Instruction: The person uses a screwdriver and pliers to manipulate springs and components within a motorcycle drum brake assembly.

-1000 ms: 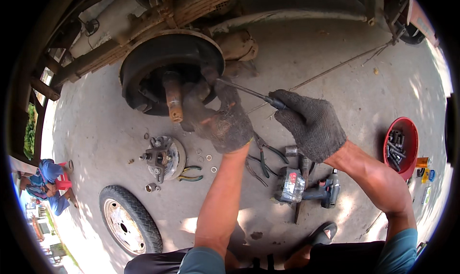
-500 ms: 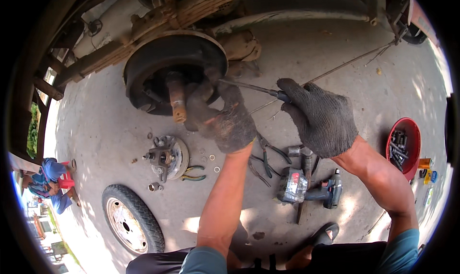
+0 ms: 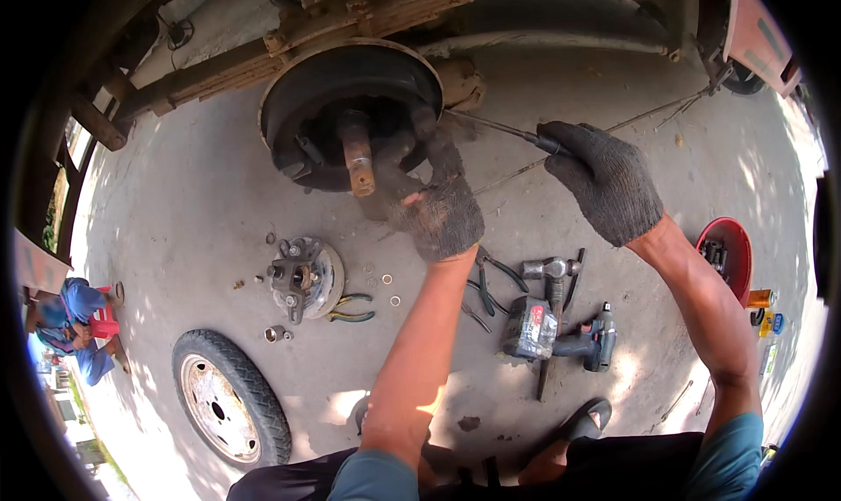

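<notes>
My gloved right hand (image 3: 604,181) is closed on the dark handle of a screwdriver (image 3: 491,126), whose thin shaft reaches to the right edge of a round black drum backing plate (image 3: 331,79). My gloved left hand (image 3: 438,203) is at the lower right inside of that plate, beside the rusty spindle (image 3: 359,164); its fingers are blurred and partly lost against the dark metal, so I cannot make out what they grip. Below on the concrete lie a hub with a puller (image 3: 300,282), pliers (image 3: 350,314), a hammer (image 3: 550,269) and a cordless impact driver (image 3: 598,343).
A rusty vehicle frame (image 3: 201,72) spans the top. A wheel (image 3: 219,396) lies lower left, near a seated person (image 3: 83,326). A red basin of sockets (image 3: 727,256) and small cans (image 3: 762,298) stand at right. A long rod (image 3: 639,116) runs behind my hands.
The view has shifted, so the backing plate sits higher and further right. My right hand and screwdriver have moved up and right in the picture; my left hand remains at the plate.
</notes>
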`<act>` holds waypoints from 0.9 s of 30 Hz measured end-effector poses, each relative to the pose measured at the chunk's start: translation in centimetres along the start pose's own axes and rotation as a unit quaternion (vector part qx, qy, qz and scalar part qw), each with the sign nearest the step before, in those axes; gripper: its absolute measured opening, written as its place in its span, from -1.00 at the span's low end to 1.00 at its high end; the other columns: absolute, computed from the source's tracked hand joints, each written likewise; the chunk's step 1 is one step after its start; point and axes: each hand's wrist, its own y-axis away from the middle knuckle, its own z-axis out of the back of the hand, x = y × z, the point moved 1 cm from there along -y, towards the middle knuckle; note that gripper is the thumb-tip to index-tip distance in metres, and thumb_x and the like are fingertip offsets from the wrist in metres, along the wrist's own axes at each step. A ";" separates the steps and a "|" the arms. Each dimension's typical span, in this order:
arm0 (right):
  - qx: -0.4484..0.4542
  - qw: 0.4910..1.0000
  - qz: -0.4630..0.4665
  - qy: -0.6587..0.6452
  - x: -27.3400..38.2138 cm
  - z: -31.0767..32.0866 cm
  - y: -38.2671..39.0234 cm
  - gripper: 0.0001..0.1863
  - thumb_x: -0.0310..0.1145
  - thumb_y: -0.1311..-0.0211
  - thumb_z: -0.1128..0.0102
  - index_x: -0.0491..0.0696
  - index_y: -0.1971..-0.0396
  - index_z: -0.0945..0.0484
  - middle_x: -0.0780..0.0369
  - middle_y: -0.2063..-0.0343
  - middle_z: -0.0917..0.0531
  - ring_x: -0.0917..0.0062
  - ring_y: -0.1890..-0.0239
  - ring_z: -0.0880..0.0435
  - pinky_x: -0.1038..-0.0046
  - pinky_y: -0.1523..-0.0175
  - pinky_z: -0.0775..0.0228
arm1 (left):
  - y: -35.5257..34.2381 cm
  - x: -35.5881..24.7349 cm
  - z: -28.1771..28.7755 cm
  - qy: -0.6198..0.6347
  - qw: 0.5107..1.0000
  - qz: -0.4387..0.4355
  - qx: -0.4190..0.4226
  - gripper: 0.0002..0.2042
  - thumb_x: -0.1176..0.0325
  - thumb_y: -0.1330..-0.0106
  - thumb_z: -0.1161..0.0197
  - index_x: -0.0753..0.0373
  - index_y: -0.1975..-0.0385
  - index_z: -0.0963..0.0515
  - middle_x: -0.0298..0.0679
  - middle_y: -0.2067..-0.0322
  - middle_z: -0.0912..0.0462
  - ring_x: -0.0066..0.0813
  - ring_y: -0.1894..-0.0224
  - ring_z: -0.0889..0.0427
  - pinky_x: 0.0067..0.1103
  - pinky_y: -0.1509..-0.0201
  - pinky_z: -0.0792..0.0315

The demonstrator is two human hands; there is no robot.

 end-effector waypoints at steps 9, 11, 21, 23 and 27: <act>0.001 0.998 0.007 -0.064 2.4 2.3 3.8 -0.63 -0.35 -0.31 -0.33 -0.15 -0.07 -0.64 0.00 0.15 -0.73 0.08 0.14 -0.74 0.21 0.02 -0.58 | -0.1 0.5 0.1 0.041 0.997 0.056 0.025 -0.72 0.23 -0.49 -0.14 0.15 -0.09 -0.60 -0.16 -0.17 -0.61 -0.29 -0.20 -0.56 -0.43 -0.38 -0.38; -0.020 0.992 -0.010 -0.124 3.6 3.0 4.7 -0.62 -0.45 -0.26 -0.35 -0.17 -0.08 -0.62 0.02 0.23 -0.70 0.16 0.24 -0.72 0.29 0.08 -0.57 | -0.3 0.6 0.0 0.089 0.991 0.090 0.042 -0.72 0.23 -0.49 -0.14 0.14 -0.08 -0.61 -0.16 -0.17 -0.61 -0.29 -0.20 -0.56 -0.43 -0.38 -0.39; -0.012 0.991 0.074 -0.109 6.0 5.7 6.7 -0.60 -0.40 -0.18 -0.44 -0.13 -0.03 -0.65 0.05 0.21 -0.72 0.10 0.24 -0.75 0.25 0.15 -0.61 | -3.1 1.4 0.3 0.828 0.400 0.387 -0.063 -0.74 0.21 -0.50 -0.14 0.13 -0.05 -0.63 -0.16 -0.16 -0.62 -0.28 -0.19 -0.57 -0.42 -0.38 -0.39; -0.012 0.993 0.065 -0.102 5.7 6.0 7.1 -0.61 -0.40 -0.20 -0.42 -0.13 -0.03 -0.65 0.05 0.21 -0.72 0.09 0.23 -0.74 0.24 0.13 -0.60 | -4.0 1.7 0.3 0.847 0.348 0.397 -0.064 -0.74 0.21 -0.50 -0.14 0.12 -0.04 -0.64 -0.16 -0.16 -0.62 -0.27 -0.19 -0.57 -0.42 -0.38 -0.39; 0.043 0.999 0.022 -0.012 4.6 6.6 7.2 -0.66 -0.39 -0.26 -0.32 -0.13 -0.03 -0.65 0.03 0.19 -0.72 0.10 0.18 -0.74 0.20 0.07 -0.59 | -6.0 2.8 1.1 0.866 0.310 0.387 -0.061 -0.74 0.21 -0.51 -0.14 0.12 -0.03 -0.65 -0.16 -0.15 -0.62 -0.27 -0.18 -0.57 -0.41 -0.38 -0.39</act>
